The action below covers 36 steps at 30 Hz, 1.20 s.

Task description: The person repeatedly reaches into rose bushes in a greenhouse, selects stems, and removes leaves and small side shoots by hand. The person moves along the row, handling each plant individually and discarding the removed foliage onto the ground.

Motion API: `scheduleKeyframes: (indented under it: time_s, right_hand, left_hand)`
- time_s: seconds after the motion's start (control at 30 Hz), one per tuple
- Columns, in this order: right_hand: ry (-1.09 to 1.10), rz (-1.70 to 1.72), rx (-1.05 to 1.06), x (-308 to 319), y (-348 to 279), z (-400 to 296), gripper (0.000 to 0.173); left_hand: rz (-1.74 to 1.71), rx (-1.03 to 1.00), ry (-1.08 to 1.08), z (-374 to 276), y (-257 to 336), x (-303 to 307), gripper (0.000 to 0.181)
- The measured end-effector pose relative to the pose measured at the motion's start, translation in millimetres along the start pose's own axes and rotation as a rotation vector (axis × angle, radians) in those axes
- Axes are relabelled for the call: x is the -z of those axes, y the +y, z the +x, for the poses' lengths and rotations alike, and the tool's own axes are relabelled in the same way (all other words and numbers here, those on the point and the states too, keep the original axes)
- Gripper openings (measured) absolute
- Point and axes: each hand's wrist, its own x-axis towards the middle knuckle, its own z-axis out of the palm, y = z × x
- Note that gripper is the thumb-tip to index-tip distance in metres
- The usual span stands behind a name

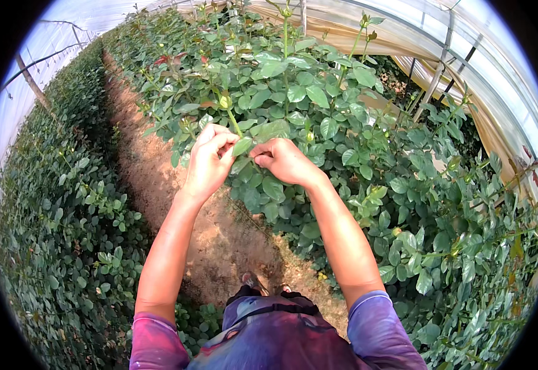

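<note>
Both my hands are at a green rose stem (234, 123) that carries a pale green bud (225, 101) at its top. My left hand (211, 155) has its thumb and fingers pinched together at the stem, just left of a green leaf (242, 146). On the other side, my right hand (280, 159) has thumb and forefinger pinched near the leaves; what lies between those fingertips is too small to tell. A larger leaf (271, 131) spreads just above my right hand. The lower stem is hidden by leaves and fingers.
Dense rose bushes (403, 185) fill the right side, with another leafy row (56, 199) on the left. A bare dirt path (213, 231) runs between them. Plastic sheeting (403, 27) on poles encloses the rows. Tall budded stems rise ahead of my hands.
</note>
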Motion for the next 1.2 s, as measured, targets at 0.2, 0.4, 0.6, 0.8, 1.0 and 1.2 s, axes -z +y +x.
scheduleKeyframes:
  time_s: [0.2,0.4,0.6,0.8,1.0,1.2]
  right_hand:
    - [-0.048,0.135,-0.019,-4,-34,-19,0.009]
    - [-0.084,0.256,-0.146,-29,-2,-10,0.011]
    - [-0.056,0.344,-0.268,-32,-41,-4,0.008]
    - [-0.029,0.414,-0.236,-51,-16,5,0.003]
    - [-0.046,0.566,-0.291,-60,-52,9,0.011]
    - [0.009,0.420,-0.545,-75,-66,13,0.010]
  left_hand:
    - [-0.207,0.259,0.174,-61,5,-25,0.011]
    - [-1.458,0.968,0.015,-62,-10,-12,0.016]
    - [-1.568,1.060,-0.103,-71,-52,-3,0.025]
    - [-0.606,0.417,-0.262,-39,-42,17,0.036]
    - [-0.497,0.274,-0.463,-44,-98,20,0.038]
    - [-1.048,0.360,-0.683,-64,-139,-22,0.026]
